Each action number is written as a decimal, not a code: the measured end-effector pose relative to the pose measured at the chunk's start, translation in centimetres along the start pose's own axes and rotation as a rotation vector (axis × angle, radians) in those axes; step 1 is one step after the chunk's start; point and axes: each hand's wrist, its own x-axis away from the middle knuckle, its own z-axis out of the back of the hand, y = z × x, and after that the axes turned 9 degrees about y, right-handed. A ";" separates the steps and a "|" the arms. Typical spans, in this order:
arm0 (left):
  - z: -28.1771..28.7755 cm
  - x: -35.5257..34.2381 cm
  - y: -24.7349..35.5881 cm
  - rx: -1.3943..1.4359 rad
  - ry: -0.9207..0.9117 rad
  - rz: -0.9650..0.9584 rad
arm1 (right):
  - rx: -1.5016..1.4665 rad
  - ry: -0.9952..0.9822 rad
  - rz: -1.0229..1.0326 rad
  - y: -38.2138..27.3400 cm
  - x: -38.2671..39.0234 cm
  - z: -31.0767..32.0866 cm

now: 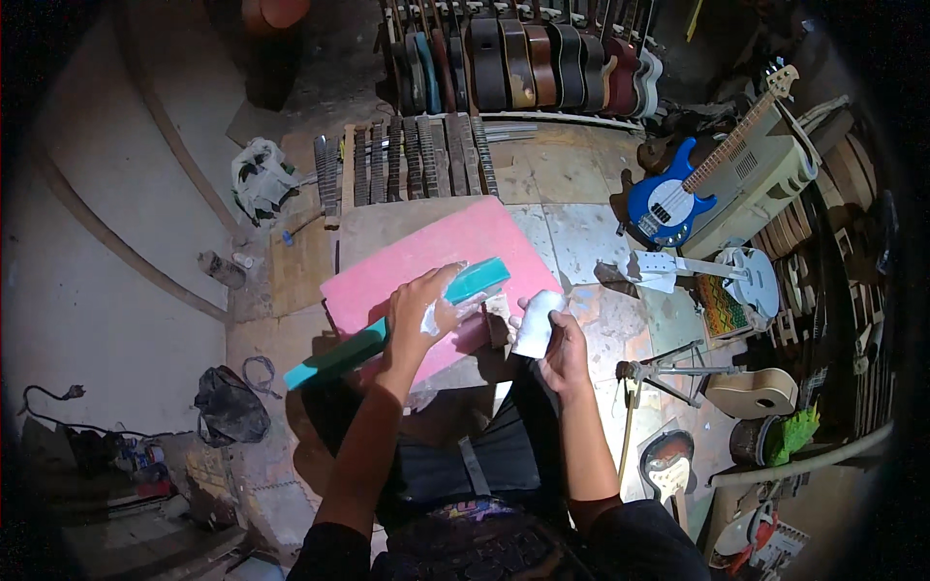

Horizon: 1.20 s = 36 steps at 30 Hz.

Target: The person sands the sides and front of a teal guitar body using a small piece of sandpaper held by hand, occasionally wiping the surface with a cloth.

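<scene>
My left hand (423, 308), smudged with white, is closed round a long teal bar (475, 281) slanting from lower left to upper right over a pink pad (502, 232). The pad lies on a worn board (378, 218) in front of me, and the part of the bar under my fingers is hidden. Just right of the bar's upper end, my right hand (564, 344) holds a white oblong piece (537, 318); I cannot tell what it is made of. A small pale piece under the bar between my hands is partly hidden.
Guitar necks (397, 160) lie beyond the board, before a rack of guitars (487, 63). A blue bass (664, 203), white guitar (746, 281), metal stand (678, 373) and natural-wood guitar body (751, 392) crowd the right. A wall (136, 203) and dark bag (232, 407) are left.
</scene>
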 end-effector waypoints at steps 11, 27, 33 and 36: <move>0.2 -0.1 0.1 0.029 -0.001 0.010 | 1.163 -0.001 1.099 0.0 -4.0 -3.1; 0.1 0.2 0.3 0.072 -0.014 0.045 | 1.212 -0.064 1.337 3.0 -2.0 -5.4; 0.2 0.6 0.0 0.056 -0.019 0.043 | 1.201 -0.041 1.317 3.9 -0.2 -6.5; 0.1 0.3 0.3 0.064 -0.014 0.034 | 1.165 0.000 1.292 3.5 -2.2 -5.1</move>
